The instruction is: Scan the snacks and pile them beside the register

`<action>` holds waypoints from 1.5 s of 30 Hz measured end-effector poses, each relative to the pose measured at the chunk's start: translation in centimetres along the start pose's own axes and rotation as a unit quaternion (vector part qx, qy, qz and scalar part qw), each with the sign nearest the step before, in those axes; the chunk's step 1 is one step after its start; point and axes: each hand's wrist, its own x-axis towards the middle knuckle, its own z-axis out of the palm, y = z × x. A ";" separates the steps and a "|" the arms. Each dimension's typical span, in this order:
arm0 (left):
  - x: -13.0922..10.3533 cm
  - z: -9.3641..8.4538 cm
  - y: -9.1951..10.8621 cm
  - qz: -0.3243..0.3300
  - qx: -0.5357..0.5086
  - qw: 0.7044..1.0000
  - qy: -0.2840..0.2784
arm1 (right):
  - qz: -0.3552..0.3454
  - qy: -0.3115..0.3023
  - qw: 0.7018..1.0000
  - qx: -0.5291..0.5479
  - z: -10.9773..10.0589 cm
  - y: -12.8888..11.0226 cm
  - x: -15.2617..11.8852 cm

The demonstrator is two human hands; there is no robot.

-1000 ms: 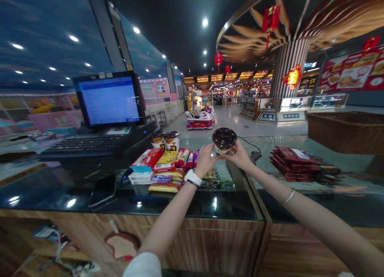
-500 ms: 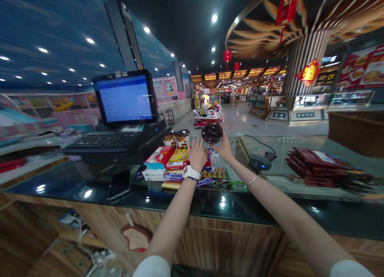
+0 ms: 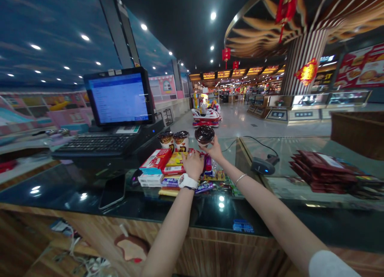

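My right hand (image 3: 214,150) grips a lidded cup (image 3: 204,135) with a dark, shiny top, held above the back of the counter. Two similar cups (image 3: 181,140) stand side by side just left of it. My left hand (image 3: 193,163), wearing a white watch, lies over the snack packs with its fingers stretched out. Beneath and beside it are a yellow box (image 3: 175,159), a red and blue box (image 3: 156,160) and a purple packet (image 3: 208,162). What the left fingertips touch is partly hidden.
A monitor (image 3: 120,97) and keyboard (image 3: 94,144) stand at the left, with a phone (image 3: 112,192) before them. Right of my hands lie a barcode scanner (image 3: 264,165), stacked brown packets (image 3: 322,171) and a brown basket (image 3: 357,133). The counter's dark front edge (image 3: 210,221) runs nearest me.
My right hand has brought the cup left and slightly down, towards the two standing cups. My left hand has dropped from beside the cup onto the snack packs.
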 end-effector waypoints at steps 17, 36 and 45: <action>0.0 0.1 0.5 -0.036 0.022 0.999 -0.027 | 0.111 -0.019 0.993 0.039 3.1 5.4 3.2; 0.4 -0.8 1.1 -0.001 -0.079 0.997 0.023 | 0.013 -0.060 0.998 -0.016 -2.4 -1.9 2.7; 1.9 -2.7 -0.2 0.178 -0.221 0.954 -0.093 | 0.040 -0.025 0.998 -0.049 -8.3 -7.2 -3.7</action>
